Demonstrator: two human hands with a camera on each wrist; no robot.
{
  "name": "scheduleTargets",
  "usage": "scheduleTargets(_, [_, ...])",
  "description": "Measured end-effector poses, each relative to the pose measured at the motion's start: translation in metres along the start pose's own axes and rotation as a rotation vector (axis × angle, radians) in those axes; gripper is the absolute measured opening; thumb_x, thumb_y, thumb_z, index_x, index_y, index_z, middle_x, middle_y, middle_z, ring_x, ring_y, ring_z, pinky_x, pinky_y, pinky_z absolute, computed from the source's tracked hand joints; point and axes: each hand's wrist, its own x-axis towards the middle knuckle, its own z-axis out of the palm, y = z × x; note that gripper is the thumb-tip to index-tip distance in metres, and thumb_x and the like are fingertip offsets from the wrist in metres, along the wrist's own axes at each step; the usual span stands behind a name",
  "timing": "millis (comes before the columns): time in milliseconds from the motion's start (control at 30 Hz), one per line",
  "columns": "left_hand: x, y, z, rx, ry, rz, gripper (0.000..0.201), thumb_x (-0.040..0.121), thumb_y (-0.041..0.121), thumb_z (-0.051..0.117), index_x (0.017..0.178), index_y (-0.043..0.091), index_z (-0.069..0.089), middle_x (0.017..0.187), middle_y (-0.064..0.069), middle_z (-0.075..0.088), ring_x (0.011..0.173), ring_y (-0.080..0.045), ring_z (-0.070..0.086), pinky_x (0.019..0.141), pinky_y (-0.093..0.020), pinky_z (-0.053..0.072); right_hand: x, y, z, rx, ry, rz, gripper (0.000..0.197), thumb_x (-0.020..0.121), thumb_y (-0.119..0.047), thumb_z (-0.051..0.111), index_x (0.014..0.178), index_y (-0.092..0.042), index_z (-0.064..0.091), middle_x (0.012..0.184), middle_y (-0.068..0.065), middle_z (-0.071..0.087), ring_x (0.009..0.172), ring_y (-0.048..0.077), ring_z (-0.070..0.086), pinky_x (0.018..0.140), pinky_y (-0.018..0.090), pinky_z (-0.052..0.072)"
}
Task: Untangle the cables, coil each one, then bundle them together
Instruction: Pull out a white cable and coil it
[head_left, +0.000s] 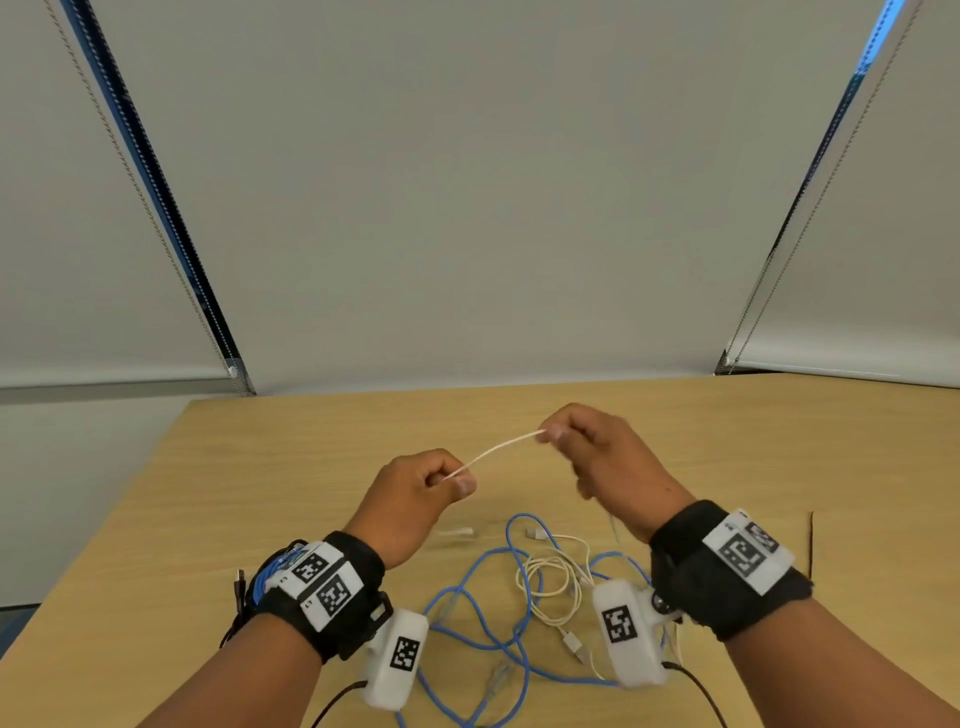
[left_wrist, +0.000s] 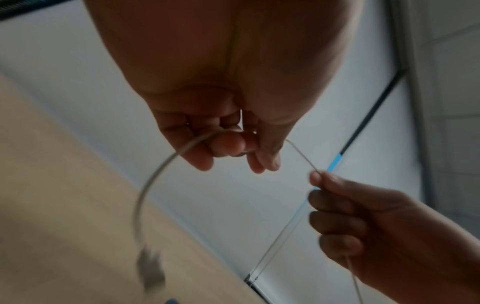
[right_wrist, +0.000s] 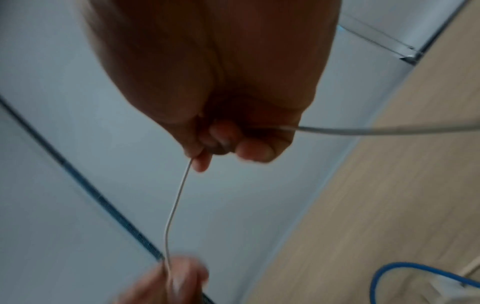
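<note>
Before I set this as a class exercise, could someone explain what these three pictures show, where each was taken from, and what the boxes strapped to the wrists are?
There is no machine here: a person works with two bare hands. The wide picture comes from a camera worn on the head, looking down at a wooden table. The other two come from small white cameras strapped under each wrist, looking along the palm at the fingers; the black-and-white squares on the straps are printed markers.

The left hand and right hand each pinch the same thin white cable, stretching a short length between them above the table. On the table below lies a tangle: a blue cable looped through more white cable. Nothing is coiled or bundled yet.
</note>
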Motion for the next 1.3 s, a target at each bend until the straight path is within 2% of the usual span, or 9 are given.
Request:
scheduleTargets(167, [-0.013,-0.019,-0.006,-0.189,-0.046,-0.079,0.02,0.093,0.013,0.068,0.075,0.018,0.075,0.056,0.005,0.055,0.051,-0.01,0.05,0.056,-0.024,0.049,0.007,0.008,-0.023,0.013,0.161,0.085,0.021,0.102,-0.014,0.054,0.091,-0.009,0.07,0.056,-0.027,0.058,0.054,-0.008,0.052,0.062,0.022,0.035])
scheduleTargets(367, [-0.019,-0.017,-0.009,-0.209,-0.159,-0.124,0.026,0.098,0.008,0.061,0.075,0.015,0.073,0.061,0.002,0.06,0.055,-0.014,0.054,0.058,-0.024,0.049,0.008,0.026,-0.031,0.076,0.301,0.166,0.02,0.102,-0.015,0.055,0.091,-0.011,0.072,0.065,-0.006,0.053,0.06,0.012,0.044,0.061,0.031,0.039])
scheduleTargets(500, [-0.022,-0.002,-0.014,-0.495,-0.187,-0.149,0.023,0.094,0.017,0.06,0.072,0.013,0.067,0.058,-0.004,0.054,0.05,-0.018,0.052,0.062,-0.033,0.051,0.009,0.044,-0.026,0.034,0.332,0.196,0.02,0.099,-0.016,0.059,0.085,-0.016,0.072,0.058,-0.016,0.056,0.061,0.012,0.047,0.061,0.028,0.038])
scheduleTargets(700, [-0.007,0.024,-0.019,-1.212,0.064,-0.134,0.029,0.1,0.035,0.051,0.088,0.013,0.066,0.067,-0.001,0.062,0.07,-0.019,0.069,0.069,-0.034,0.06,-0.023,0.051,0.023,-0.317,-0.137,0.132,0.019,0.097,-0.03,0.062,0.079,-0.03,0.066,0.076,-0.007,0.07,0.07,0.022,0.064,0.061,0.028,0.047])
scheduleTargets(800, [0.002,0.029,-0.014,-1.164,0.218,-0.106,0.028,0.104,0.031,0.048,0.098,0.011,0.066,0.091,-0.01,0.075,0.098,-0.025,0.074,0.076,-0.042,0.062,-0.043,0.036,0.049,-0.283,-0.374,-0.007,0.01,0.097,-0.035,0.059,0.089,-0.03,0.062,0.062,-0.006,0.057,0.056,0.008,0.049,0.059,0.026,0.041])
scheduleTargets(900, [0.002,0.027,-0.005,-0.782,0.282,-0.052,0.019,0.102,0.019,0.053,0.098,0.007,0.067,0.102,-0.016,0.076,0.105,-0.028,0.073,0.081,-0.045,0.061,-0.05,0.014,0.057,-0.253,-0.454,-0.142,0.006,0.096,-0.032,0.06,0.094,-0.026,0.062,0.054,-0.008,0.045,0.054,0.009,0.042,0.057,0.021,0.034])
scheduleTargets(1067, [-0.009,0.027,0.015,-0.306,0.049,-0.017,0.022,0.096,0.015,0.064,0.077,0.009,0.073,0.078,-0.001,0.077,0.073,-0.014,0.073,0.063,-0.03,0.059,-0.037,-0.015,0.038,-0.169,-0.232,-0.266,0.015,0.097,-0.029,0.061,0.084,-0.036,0.062,0.079,-0.026,0.061,0.081,-0.007,0.059,0.072,0.014,0.039])
scheduleTargets(1167, [-0.017,0.036,0.022,-0.468,-0.105,-0.136,0.039,0.103,0.033,0.051,0.08,0.006,0.068,0.071,-0.014,0.072,0.063,-0.029,0.072,0.055,-0.03,0.057,-0.027,-0.018,0.032,-0.072,-0.071,-0.203,0.016,0.099,-0.022,0.06,0.086,-0.029,0.064,0.101,-0.008,0.065,0.085,0.008,0.066,0.077,0.034,0.056])
scheduleTargets(1300, [-0.021,0.04,0.02,-0.58,-0.15,-0.03,0.039,0.1,0.041,0.052,0.075,0.016,0.068,0.064,-0.011,0.063,0.052,-0.025,0.063,0.053,-0.028,0.052,-0.025,-0.014,0.033,0.188,-0.082,-0.056,0.02,0.103,-0.02,0.052,0.085,-0.024,0.06,0.088,0.002,0.074,0.071,0.02,0.071,0.064,0.037,0.059])
